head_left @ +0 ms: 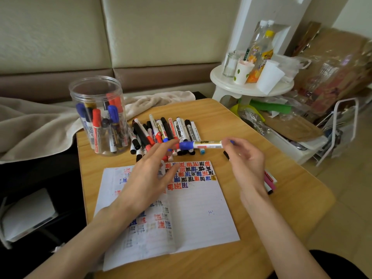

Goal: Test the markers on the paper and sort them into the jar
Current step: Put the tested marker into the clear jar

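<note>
- The right hand [245,160] hovers above the tabletop [231,117]; its fingers [227,142] pinch the tail end of a blue-capped marker [205,144], which lies level with its cap pointing to the person's left
- The left hand [149,174] hangs over the paper [201,214]; its fingers [171,144] are straight and spread, gripping nothing; the tips are just beside the blue cap, and I cannot tell whether they touch it
- The paper is an open lined notebook lying flat near the front edge; rows of red, blue and black test marks fill the top of its right page; fainter marks show on the left page
- The jar [98,115], clear and open-topped, stands upright at the far left corner of the tabletop; red, blue and black capped markers stand in it
- A pile of markers [163,131] lies between the jar and the held marker, just beyond the paper
- A few more markers [269,181], 1 of them pink, lie right of the paper, partly hidden by the right wrist
- A white stool [231,87] carrying bottles and cups stands beyond the far right corner
</note>
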Motion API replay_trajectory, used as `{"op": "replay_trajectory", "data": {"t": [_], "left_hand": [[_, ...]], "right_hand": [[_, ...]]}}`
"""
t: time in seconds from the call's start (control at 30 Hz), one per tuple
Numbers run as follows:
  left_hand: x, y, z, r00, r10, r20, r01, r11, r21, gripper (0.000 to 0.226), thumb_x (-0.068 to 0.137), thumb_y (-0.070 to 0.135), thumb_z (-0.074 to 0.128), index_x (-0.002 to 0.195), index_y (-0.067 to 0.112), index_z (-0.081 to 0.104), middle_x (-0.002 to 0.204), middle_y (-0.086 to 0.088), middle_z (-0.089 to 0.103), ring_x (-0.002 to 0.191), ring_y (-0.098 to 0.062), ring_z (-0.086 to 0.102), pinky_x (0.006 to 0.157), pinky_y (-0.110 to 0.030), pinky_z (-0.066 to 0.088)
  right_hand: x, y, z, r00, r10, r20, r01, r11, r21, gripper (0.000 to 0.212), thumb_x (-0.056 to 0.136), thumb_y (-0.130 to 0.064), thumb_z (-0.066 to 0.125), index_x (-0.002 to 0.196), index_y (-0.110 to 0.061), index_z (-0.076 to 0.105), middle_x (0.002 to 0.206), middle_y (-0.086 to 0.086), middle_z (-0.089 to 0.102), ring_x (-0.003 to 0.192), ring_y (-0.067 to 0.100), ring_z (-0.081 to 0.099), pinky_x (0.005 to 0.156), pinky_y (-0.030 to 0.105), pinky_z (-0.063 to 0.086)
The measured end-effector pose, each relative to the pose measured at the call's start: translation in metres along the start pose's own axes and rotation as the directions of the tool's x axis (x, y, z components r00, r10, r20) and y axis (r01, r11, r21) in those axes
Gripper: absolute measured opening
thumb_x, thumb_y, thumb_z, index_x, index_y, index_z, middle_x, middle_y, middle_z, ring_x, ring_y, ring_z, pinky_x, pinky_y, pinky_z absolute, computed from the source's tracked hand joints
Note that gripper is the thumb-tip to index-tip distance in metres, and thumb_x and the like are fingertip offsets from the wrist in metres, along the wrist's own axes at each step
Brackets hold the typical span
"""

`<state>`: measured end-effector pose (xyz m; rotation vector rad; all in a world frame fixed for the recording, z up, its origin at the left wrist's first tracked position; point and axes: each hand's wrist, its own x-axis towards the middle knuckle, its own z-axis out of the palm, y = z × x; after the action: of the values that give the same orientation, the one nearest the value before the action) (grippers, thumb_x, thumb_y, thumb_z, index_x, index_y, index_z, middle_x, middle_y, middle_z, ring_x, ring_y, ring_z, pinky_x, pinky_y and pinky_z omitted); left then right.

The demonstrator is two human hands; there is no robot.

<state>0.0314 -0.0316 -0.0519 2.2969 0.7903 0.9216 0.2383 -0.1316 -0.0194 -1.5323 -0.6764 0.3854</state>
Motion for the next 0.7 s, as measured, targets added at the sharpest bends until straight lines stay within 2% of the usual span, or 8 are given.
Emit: {"op": "replay_trajectory", "data": {"t": [0.07, 0.1, 0.2, 0.33, 0.43, 0.53, 0.63, 0.7], "left_hand": [[0.000, 0.001, 0.001, 1.000, -0.008, 0.015, 0.007, 0.999, 0.042, 0.064, 0.097, 0.041, 0.061, 0.155, 0.041, 0.034, 0.149, 0.017, 0.047, 0.133, -0.006, 0.048, 0.109, -0.031, 0.045], [-0.001, 0.001, 0.001, 1.000, -0.004, 0.015, 0.003, 0.998, 0.059, 0.060, 0.097, 0.043, 0.060, 0.154, 0.038, 0.039, 0.148, 0.016, 0.049, 0.132, -0.004, 0.047, 0.109, -0.028, 0.043], [0.001, 0.003, 0.000, 1.000, 0.000, -0.002, 0.000, 0.997, 0.079, 0.039, 0.097, 0.042, 0.060, 0.134, 0.031, 0.063, 0.124, 0.017, 0.065, 0.103, 0.002, 0.059, 0.091, -0.022, 0.052], [0.002, 0.008, 0.004, 1.000, 0.017, 0.026, -0.019, 0.999, 0.048, 0.029, 0.097, 0.033, 0.066, 0.125, 0.028, 0.068, 0.108, 0.023, 0.064, 0.087, 0.011, 0.058, 0.077, -0.007, 0.044], [0.001, 0.010, 0.006, 0.996, 0.067, 0.063, -0.070, 0.996, 0.046, 0.028, 0.098, 0.030, 0.064, 0.126, 0.027, 0.066, 0.108, 0.026, 0.060, 0.096, 0.008, 0.059, 0.084, -0.014, 0.047], [0.000, 0.009, 0.006, 0.988, 0.105, 0.111, -0.113, 0.991, 0.069, 0.033, 0.101, 0.037, 0.057, 0.131, 0.025, 0.062, 0.114, 0.018, 0.062, 0.100, -0.001, 0.060, 0.086, -0.022, 0.050], [0.000, 0.012, 0.003, 0.975, 0.148, 0.166, -0.164, 0.982, 0.088, 0.044, 0.093, 0.053, 0.055, 0.125, 0.025, 0.064, 0.103, 0.019, 0.063, 0.088, -0.001, 0.058, 0.077, -0.017, 0.047], [-0.001, 0.015, 0.000, 0.972, 0.170, 0.163, -0.189, 0.977, 0.103, 0.038, 0.095, 0.052, 0.050, 0.115, 0.025, 0.068, 0.089, 0.022, 0.059, 0.078, -0.005, 0.056, 0.069, -0.020, 0.046]], "right_hand": [[-0.006, 0.000, 0.001, 0.991, 0.099, 0.091, -0.104, 0.993, 0.051, 0.007, 0.093, -0.027, 0.077, 0.100, -0.025, 0.078, 0.091, -0.018, 0.078, 0.083, -0.009, 0.069, 0.075, 0.014, 0.051], [-0.009, 0.001, 0.001, 0.984, 0.132, 0.121, -0.141, 0.987, 0.071, 0.011, 0.094, -0.027, 0.077, 0.103, -0.023, 0.078, 0.092, -0.017, 0.079, 0.081, -0.009, 0.069, 0.073, 0.014, 0.051], [-0.016, 0.002, 0.004, 0.962, 0.212, 0.171, -0.242, 0.954, 0.178, 0.018, 0.095, -0.025, 0.075, 0.108, -0.013, 0.076, 0.092, -0.005, 0.081, 0.079, 0.000, 0.074, 0.064, 0.014, 0.053], [-0.025, 0.011, 0.010, 0.936, 0.263, 0.236, -0.311, 0.929, 0.201, 0.033, 0.087, -0.039, 0.081, 0.104, -0.011, 0.079, 0.099, 0.006, 0.080, 0.099, 0.021, 0.074, 0.087, 0.035, 0.058], [-0.034, 0.013, 0.016, 0.926, 0.249, 0.284, -0.293, 0.948, 0.125, 0.044, 0.085, -0.041, 0.082, 0.109, -0.004, 0.074, 0.096, 0.009, 0.080, 0.091, 0.025, 0.077, 0.085, 0.036, 0.058], [-0.037, 0.012, 0.015, 0.926, 0.239, 0.293, -0.285, 0.951, 0.123, 0.040, 0.086, -0.038, 0.082, 0.106, -0.004, 0.076, 0.094, 0.009, 0.080, 0.089, 0.025, 0.078, 0.080, 0.031, 0.057], [-0.038, 0.011, 0.011, 0.924, 0.227, 0.309, -0.280, 0.950, 0.138, 0.034, 0.090, -0.035, 0.079, 0.104, -0.004, 0.076, 0.094, 0.010, 0.080, 0.091, 0.025, 0.078, 0.080, 0.030, 0.057], [-0.038, 0.011, 0.011, 0.922, 0.218, 0.319, -0.270, 0.954, 0.128, 0.034, 0.092, -0.036, 0.077, 0.102, -0.003, 0.076, 0.092, 0.012, 0.080, 0.090, 0.025, 0.078, 0.080, 0.030, 0.058]]}}
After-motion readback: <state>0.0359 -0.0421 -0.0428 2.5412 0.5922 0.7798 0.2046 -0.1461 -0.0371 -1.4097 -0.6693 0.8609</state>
